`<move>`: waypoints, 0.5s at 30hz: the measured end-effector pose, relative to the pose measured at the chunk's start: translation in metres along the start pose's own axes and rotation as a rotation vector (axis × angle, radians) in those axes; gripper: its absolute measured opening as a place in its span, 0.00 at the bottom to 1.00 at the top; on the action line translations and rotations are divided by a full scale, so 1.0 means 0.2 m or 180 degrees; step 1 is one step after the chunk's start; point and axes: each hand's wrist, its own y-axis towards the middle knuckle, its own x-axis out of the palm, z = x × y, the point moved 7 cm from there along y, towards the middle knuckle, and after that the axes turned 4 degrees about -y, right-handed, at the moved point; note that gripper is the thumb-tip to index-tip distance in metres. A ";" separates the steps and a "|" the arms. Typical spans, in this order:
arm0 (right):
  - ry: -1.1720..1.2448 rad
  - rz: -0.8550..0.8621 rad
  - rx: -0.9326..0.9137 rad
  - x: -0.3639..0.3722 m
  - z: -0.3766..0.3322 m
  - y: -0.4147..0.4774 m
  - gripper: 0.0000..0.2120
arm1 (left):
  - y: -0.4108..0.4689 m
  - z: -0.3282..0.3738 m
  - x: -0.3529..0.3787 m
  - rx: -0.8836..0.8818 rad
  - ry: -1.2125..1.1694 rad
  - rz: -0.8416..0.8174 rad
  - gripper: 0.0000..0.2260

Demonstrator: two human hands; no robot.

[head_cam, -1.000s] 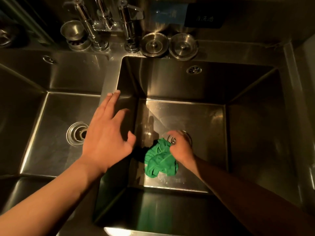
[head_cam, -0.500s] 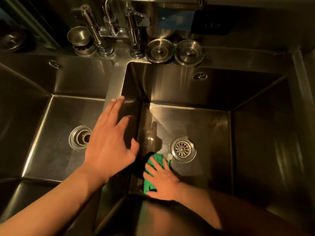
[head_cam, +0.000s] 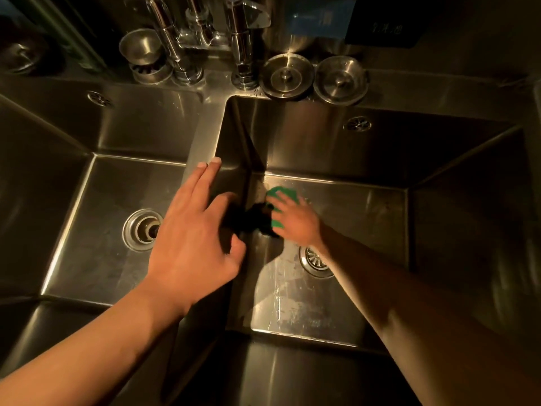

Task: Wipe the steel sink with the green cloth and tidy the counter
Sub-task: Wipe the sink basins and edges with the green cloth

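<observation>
Wiping in full swing: the right hand is down on the floor of the right basin of the sink, fingers spread flat and pressing the green cloth against the steel, not clenching it. The cloth sits up in the far left corner of that floor, just beyond the drain, and the forearm crosses over the drain to reach it. The left hand holds nothing, its fingers straight and relaxed over the divider between the basins. Whether it bears down on the divider I cannot tell.

Half a second back the cloth was on the near side, left of the drain and close to the front wall. Now it has swept away to the back corner, while the left hand has barely shifted.

My read is that the floor is partly done and the walls are not yet touched. The next stroke calls for steady downward pressure and a sweep right along the back edge. The two stoppers on the ledge by the taps look like the tidying that comes later.
</observation>
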 end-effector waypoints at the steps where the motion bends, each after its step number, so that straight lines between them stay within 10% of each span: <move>1: 0.0150 -0.0009 0.0244 -0.01 0.11 0.00 0.28 | 0.00 0.00 0.00 0.0012 -0.0011 0.0010 0.27; 9: 0.0629 0.0802 0.1787 0.17 0.62 -0.67 0.26 | 0.00 -0.02 0.02 0.0074 0.0094 0.0069 0.28; 15: 0.0426 -0.0122 0.1921 0.46 0.41 -1.12 0.30 | 0.01 -0.01 0.02 0.0056 0.0150 -0.0024 0.30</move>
